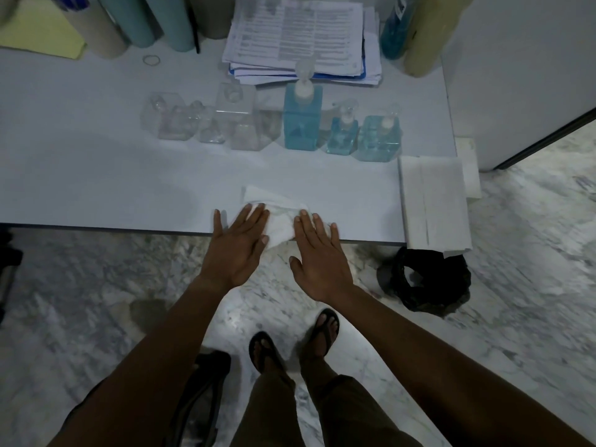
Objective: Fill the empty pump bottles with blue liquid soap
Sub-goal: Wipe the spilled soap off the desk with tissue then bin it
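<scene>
Both forearms reach up from 6 o'clock toward the counter's [96,195] near edge. The left hand [237,250] lies flat, palm down, fingers [254,216] spread and released, their tips on a crumpled white tissue [279,217] that hangs slightly over the edge. The right hand [317,262] is likewise flat and released, its fingertips on the tissue's 3 o'clock side; neither hand grasps it.

At 3 o'clock of the hands a stack of paper towels [433,201] overhangs the counter's corner, above a black bin [429,282] on the floor. Bare counter runs wide toward 9 o'clock and between tissue and bottles.

Farther, at 12 o'clock, stands a row: empty clear bottles [209,124] at the 9 o'clock end, then a tall blue-filled pump bottle [301,121] and two small blue-filled pump bottles [362,135] toward 3 o'clock. Behind them lie stacked papers [300,37], with a blue soap supply bottle [395,30] at 1 o'clock.
</scene>
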`<state>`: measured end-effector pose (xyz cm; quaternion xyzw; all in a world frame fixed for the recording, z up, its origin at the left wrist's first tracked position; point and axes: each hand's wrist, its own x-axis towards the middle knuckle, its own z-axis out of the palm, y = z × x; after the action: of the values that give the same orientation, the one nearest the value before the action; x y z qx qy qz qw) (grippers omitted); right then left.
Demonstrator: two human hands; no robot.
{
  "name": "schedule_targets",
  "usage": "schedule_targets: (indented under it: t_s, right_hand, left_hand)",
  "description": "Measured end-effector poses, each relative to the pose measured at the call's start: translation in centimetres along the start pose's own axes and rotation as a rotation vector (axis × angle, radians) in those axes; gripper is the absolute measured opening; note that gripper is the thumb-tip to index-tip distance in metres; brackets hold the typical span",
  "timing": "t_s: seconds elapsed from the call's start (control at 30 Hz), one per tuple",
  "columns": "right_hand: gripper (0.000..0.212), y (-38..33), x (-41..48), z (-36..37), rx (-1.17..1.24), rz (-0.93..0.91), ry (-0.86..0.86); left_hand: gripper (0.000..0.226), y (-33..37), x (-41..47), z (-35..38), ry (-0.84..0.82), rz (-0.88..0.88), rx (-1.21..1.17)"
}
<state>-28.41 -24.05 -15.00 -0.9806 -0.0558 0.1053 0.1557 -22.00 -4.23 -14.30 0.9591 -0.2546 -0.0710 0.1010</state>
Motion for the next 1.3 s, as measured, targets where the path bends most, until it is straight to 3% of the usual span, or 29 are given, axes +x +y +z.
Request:
schedule_targets:
  t_s: [0.43, 0.63, 0.87, 1.07, 1.2, 1.3]
  right_hand:
    - [0.067, -2.8, 2.7, 0.1, -0.083, -0.114, -0.019]
    - [0.060, -0.3, 1.4, -1.2, -0.279, -0.254, -0.042]
    - [0.059, 3.5, -2.0, -2.0, -0.293, -0.151, -0.033]
    - [0.070, 7.3, -4.8, -3.0, -0.221, 0.102, 0.006]
    - [0.069, 6.8, -4.3, -2.6, -0.101, 0.190, 0.116]
    - [0.053, 6.1, -4.2, -2.7, -0.090, 0.219, 0.264]
  left_hand:
    - [0.045, -2.3, -5.0, 0.7, 0.146, -0.116, -0.096]
    - [0.045, 0.5, -3.5, 0.7, 0.096, 0.063, -0.063]
    - [0.047, 4.4, -0.9, 1.6, 0.102, 0.216, -0.046]
    - [0.057, 7.4, 2.1, 1.1, 0.016, 0.290, 0.041]
    - [0.058, 8.1, 3.3, 0.6, -0.021, 0.322, 0.102]
    - [0.056, 7.9, 3.7, -0.1, 0.046, 0.409, 0.175]
